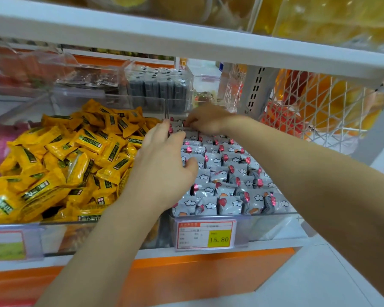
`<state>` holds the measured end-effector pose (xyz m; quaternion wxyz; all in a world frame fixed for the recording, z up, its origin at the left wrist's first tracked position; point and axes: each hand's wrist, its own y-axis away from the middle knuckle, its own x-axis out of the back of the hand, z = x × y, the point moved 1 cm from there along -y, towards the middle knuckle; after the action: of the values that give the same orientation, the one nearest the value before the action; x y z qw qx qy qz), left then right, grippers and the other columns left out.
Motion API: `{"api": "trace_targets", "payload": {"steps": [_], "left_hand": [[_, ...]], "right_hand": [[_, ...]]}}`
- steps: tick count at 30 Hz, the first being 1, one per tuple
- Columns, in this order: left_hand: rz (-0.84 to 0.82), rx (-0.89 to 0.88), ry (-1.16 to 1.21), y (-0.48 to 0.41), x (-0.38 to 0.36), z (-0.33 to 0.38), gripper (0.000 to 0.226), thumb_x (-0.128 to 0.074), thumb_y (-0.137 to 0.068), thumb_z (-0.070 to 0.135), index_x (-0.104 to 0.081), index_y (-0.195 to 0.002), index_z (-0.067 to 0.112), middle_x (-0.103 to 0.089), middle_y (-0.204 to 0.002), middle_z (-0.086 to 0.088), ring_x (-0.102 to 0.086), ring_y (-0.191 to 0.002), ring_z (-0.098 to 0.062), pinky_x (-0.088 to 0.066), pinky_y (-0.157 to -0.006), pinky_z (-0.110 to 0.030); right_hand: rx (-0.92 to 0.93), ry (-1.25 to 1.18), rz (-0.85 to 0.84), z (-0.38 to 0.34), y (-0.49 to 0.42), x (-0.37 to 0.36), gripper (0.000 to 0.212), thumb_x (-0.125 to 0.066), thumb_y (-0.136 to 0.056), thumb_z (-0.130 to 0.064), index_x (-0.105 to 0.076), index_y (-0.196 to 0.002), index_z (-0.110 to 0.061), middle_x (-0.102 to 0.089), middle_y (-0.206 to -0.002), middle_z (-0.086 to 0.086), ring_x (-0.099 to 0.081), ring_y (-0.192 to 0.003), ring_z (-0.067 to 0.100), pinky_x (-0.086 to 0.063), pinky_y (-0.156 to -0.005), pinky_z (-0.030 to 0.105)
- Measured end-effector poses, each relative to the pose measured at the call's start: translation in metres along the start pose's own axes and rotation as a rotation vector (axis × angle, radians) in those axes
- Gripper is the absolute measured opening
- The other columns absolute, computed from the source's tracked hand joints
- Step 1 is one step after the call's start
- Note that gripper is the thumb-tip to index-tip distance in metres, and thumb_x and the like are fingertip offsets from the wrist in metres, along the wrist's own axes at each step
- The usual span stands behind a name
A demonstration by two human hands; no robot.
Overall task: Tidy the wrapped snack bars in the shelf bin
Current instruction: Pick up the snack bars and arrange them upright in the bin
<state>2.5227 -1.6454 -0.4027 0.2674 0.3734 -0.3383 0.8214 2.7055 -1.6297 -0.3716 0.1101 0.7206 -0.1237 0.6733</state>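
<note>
Grey foil, printed with clouds and red balloons, fills the clear shelf bin [264, 226] where I am tidying the wrapped snack bars [226, 173], which stand on edge in rows from the front wall to the back. My left hand [162, 169] lies along the bin's left side, its grip spread, fingers straight and flat against the bars nearest the divider; I judge it is there as a stop, so the rows do not slump toward the heap of yellow packets [64, 165] loose in the next bin. My right hand [206, 119] reaches to the far end under the white shelf [186, 47] above, its grip curled down and pinching the top edge of a bar in the back row, apparently to stand it square with its neighbours. The front rows look orderly behind the price tag [205, 234], while a few bars toward the right lean at angles. The job seems well along, and the back corner and those tilted bars are what remains. The low shelf overhead leaves little room, so a careless pull could tip the row.
</note>
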Motion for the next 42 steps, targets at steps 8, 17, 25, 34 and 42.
{"api": "trace_targets", "payload": {"steps": [8, 17, 25, 34, 42], "left_hand": [[0.02, 0.005, 0.007, -0.001, -0.003, -0.001, 0.06, -0.051, -0.089, 0.036, -0.032, -0.143, 0.021, -0.011, -0.156, 0.0, -0.004, -0.142, -0.017, -0.013, -0.114, -0.04], [0.031, 0.005, 0.025, -0.001, -0.004, -0.001, 0.059, -0.051, -0.089, 0.035, -0.032, -0.143, 0.021, -0.011, -0.156, 0.0, -0.004, -0.142, -0.017, -0.014, -0.114, -0.04], [0.164, -0.021, 0.041, 0.006, 0.002, 0.003, 0.052, -0.049, -0.09, 0.031, -0.041, -0.138, 0.012, -0.034, -0.144, -0.005, -0.022, -0.133, -0.021, -0.022, -0.11, -0.038], [0.169, 0.03, 0.107, 0.027, 0.007, 0.007, 0.055, -0.029, -0.092, 0.043, -0.05, -0.131, 0.011, -0.035, -0.142, -0.007, -0.022, -0.13, -0.022, -0.019, -0.107, -0.037], [0.257, 0.074, 0.398, 0.035, 0.016, 0.012, 0.04, -0.032, -0.096, 0.042, -0.057, -0.076, 0.018, -0.055, -0.109, -0.007, -0.042, -0.117, -0.028, -0.03, -0.103, -0.043]], "right_hand": [[-0.108, 0.206, 0.282, 0.005, -0.024, -0.002, 0.022, -0.052, -0.093, -0.017, -0.064, -0.112, -0.012, -0.059, -0.121, 0.012, -0.047, -0.12, 0.029, -0.047, -0.096, 0.041], [-0.075, -0.206, 0.458, 0.004, -0.009, 0.01, 0.021, -0.055, -0.091, -0.015, -0.058, -0.071, -0.011, -0.059, -0.077, -0.001, -0.053, -0.07, 0.011, -0.052, -0.075, 0.028], [-0.198, -0.619, 0.757, 0.002, 0.058, 0.02, 0.012, -0.055, -0.093, -0.015, -0.051, -0.084, -0.009, -0.057, -0.081, 0.002, -0.057, -0.076, 0.023, -0.052, -0.071, 0.038], [-0.266, -1.529, 0.652, -0.014, 0.172, -0.004, 0.017, -0.053, -0.092, -0.002, -0.052, -0.076, -0.006, -0.059, -0.056, -0.003, -0.057, -0.054, 0.012, -0.052, -0.06, 0.024], [-0.119, -1.887, 0.49, -0.026, 0.201, -0.015, 0.009, -0.053, -0.088, 0.005, -0.057, -0.094, 0.001, -0.061, -0.074, 0.008, -0.062, -0.061, 0.014, -0.053, -0.065, 0.021]]}}
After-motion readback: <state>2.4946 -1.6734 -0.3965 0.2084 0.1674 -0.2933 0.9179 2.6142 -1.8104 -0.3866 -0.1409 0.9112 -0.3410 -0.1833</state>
